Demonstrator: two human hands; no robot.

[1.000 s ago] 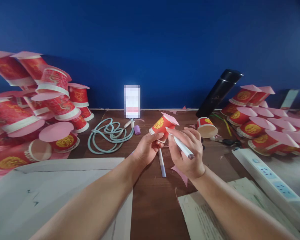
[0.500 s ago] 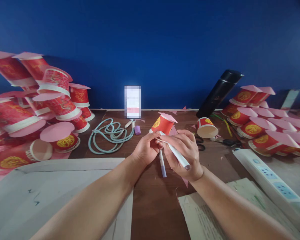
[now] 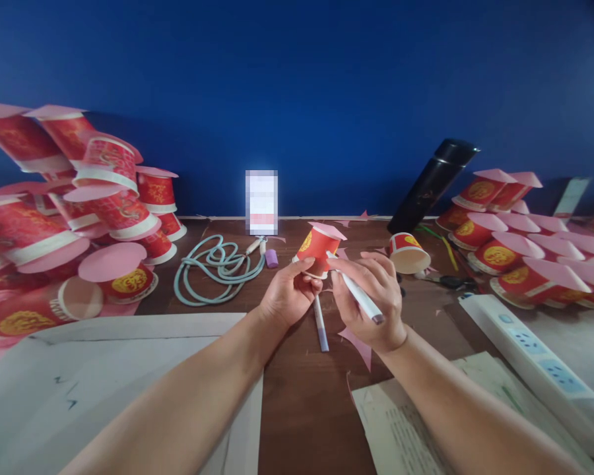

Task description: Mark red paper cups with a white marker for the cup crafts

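Observation:
In the middle of the table, a red paper cup with a gold emblem is upside down, a pink paper piece on its top. My left hand grips this cup near its white rim, thumb in front. Pinched in my right hand is a white marker, its tip at the cup's right side; whether it touches, I cannot tell. Below the cup lies a second white marker with a purple end. A purple cap is to the left.
Pink-topped red cups are piled at left, and more stand at right. A tipped cup, a black flask, a coiled cable, a lit phone, a power strip and pink scraps surround my hands.
My right hand with the marker has moved slightly right, off my left fingers and up toward the cup's side. The cup has shifted a little right and its lower part now shows.

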